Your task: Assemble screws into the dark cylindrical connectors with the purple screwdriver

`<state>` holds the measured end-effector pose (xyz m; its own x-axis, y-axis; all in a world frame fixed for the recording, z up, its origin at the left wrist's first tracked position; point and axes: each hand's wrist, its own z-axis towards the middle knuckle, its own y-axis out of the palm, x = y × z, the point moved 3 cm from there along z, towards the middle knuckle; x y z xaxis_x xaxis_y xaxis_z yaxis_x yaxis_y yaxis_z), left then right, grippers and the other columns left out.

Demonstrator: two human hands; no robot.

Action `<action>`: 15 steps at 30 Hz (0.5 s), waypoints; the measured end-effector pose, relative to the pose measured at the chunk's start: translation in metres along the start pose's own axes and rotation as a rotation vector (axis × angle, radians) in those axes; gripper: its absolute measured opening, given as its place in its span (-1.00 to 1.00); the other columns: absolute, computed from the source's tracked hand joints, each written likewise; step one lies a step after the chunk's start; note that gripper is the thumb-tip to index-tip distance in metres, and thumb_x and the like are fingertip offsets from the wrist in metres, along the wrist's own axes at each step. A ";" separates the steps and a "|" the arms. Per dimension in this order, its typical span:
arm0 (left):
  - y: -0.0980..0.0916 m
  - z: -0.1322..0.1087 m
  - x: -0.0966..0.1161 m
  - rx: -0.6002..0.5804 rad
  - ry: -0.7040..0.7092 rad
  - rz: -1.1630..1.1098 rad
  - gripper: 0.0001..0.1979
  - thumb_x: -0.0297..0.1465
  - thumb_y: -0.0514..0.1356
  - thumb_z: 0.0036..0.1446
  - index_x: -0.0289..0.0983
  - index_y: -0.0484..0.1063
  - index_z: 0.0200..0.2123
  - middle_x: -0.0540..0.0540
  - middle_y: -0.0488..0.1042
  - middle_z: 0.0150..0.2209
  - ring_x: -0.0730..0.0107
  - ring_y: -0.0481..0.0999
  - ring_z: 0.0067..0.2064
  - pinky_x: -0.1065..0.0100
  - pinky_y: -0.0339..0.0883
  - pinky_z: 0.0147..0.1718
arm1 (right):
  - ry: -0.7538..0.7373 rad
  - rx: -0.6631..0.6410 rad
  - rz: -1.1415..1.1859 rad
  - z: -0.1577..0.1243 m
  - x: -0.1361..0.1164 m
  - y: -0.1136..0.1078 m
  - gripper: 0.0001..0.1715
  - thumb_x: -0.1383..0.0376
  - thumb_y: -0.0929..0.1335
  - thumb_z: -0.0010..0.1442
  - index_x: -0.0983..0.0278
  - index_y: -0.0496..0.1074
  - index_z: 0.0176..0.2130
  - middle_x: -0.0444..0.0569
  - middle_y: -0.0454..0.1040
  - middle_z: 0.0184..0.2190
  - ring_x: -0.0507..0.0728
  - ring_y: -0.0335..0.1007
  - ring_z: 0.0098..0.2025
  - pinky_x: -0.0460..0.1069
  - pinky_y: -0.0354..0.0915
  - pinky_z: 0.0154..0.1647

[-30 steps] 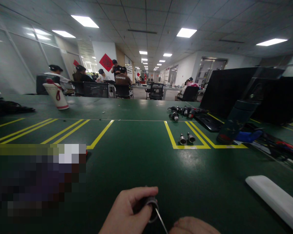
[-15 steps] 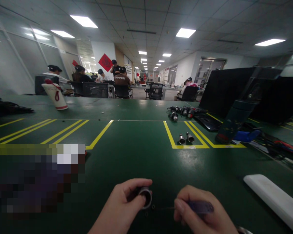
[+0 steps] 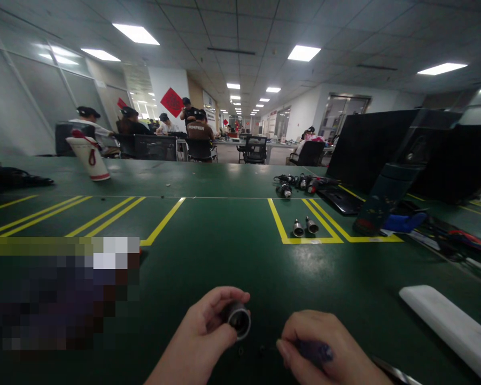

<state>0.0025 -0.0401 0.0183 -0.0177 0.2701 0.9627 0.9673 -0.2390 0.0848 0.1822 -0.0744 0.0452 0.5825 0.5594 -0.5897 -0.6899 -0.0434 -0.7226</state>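
Note:
My left hand (image 3: 202, 337) is closed on a small black and silver cylindrical part (image 3: 237, 319), its open end turned toward the right. My right hand (image 3: 328, 353) is closed round a thin tool with a dark purple handle (image 3: 315, 350), held just right of the part above the green table (image 3: 240, 267). A tiny dark speck, perhaps a screw (image 3: 241, 351), lies on the table below the part. Two similar cylindrical parts (image 3: 303, 227) lie in a yellow-taped box farther back.
A white bar (image 3: 449, 326) lies at the right. A blurred patch (image 3: 60, 294) covers the left. Further back are several dark parts (image 3: 300, 184), a black monitor stand (image 3: 388, 198), a blue object (image 3: 404, 222) and a white bottle (image 3: 88, 158). People sit at far desks.
My right hand has come up into view holding the purple-handled tool, then settled lower beside the part. My left hand lifted the cylindrical part slightly and turned its opening rightward.

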 end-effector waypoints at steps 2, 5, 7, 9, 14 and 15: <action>0.001 0.000 0.000 0.008 -0.005 0.011 -0.67 -0.53 0.19 -0.22 -0.27 0.49 -0.27 -0.14 0.57 -0.23 0.15 0.52 -0.16 0.22 0.37 -0.21 | -0.054 -0.022 -0.016 0.000 -0.004 -0.001 -0.79 0.43 0.28 0.08 0.28 0.33 -0.56 -0.18 0.38 -0.64 -0.06 0.27 -0.60 -0.20 0.15 -0.57; 0.002 -0.001 0.002 0.038 -0.031 0.065 -0.68 -0.51 0.22 -0.20 -0.28 0.48 -0.25 -0.11 0.58 -0.32 0.18 0.53 -0.20 0.25 0.36 -0.23 | -0.021 -0.035 0.043 0.001 0.000 0.002 -0.79 0.41 0.28 0.08 0.28 0.33 -0.57 -0.17 0.39 -0.63 -0.05 0.27 -0.59 -0.18 0.15 -0.56; 0.002 -0.002 0.004 0.049 -0.050 0.086 -0.68 -0.48 0.24 -0.19 -0.28 0.49 -0.24 -0.11 0.59 -0.33 0.19 0.54 -0.23 0.26 0.35 -0.24 | 0.146 -0.032 0.196 0.001 0.010 0.007 -0.79 0.33 0.27 0.12 0.29 0.34 -0.54 -0.15 0.38 -0.63 -0.02 0.28 -0.58 -0.16 0.18 -0.55; 0.003 -0.003 0.006 0.039 -0.062 0.089 -0.67 -0.46 0.25 -0.19 -0.28 0.50 -0.24 -0.11 0.60 -0.32 0.19 0.55 -0.23 0.25 0.34 -0.22 | 0.354 -0.011 0.476 0.000 0.022 0.012 -0.73 0.20 0.26 0.17 0.30 0.32 -0.50 -0.13 0.38 -0.63 -0.01 0.30 -0.58 -0.14 0.23 -0.56; 0.005 -0.005 0.009 0.055 -0.047 0.076 -0.69 -0.45 0.26 -0.21 -0.26 0.53 -0.28 -0.12 0.61 -0.34 0.15 0.54 -0.23 0.24 0.34 -0.24 | 0.372 0.145 0.875 -0.005 0.028 0.008 -0.68 0.11 0.27 0.19 0.30 0.31 -0.44 -0.08 0.45 -0.57 0.01 0.39 -0.53 -0.10 0.33 -0.49; 0.005 -0.006 0.009 0.065 -0.040 0.075 -0.70 -0.46 0.25 -0.23 -0.26 0.53 -0.30 -0.12 0.61 -0.35 0.14 0.54 -0.24 0.24 0.35 -0.27 | 0.301 0.144 0.801 -0.005 0.024 0.004 -0.70 0.15 0.27 0.21 0.31 0.34 -0.42 -0.06 0.47 -0.54 0.01 0.41 -0.51 -0.11 0.34 -0.48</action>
<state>0.0062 -0.0443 0.0291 0.0642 0.2908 0.9546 0.9799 -0.1992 -0.0052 0.1956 -0.0653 0.0258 -0.0271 0.1616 -0.9865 -0.9768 -0.2140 -0.0082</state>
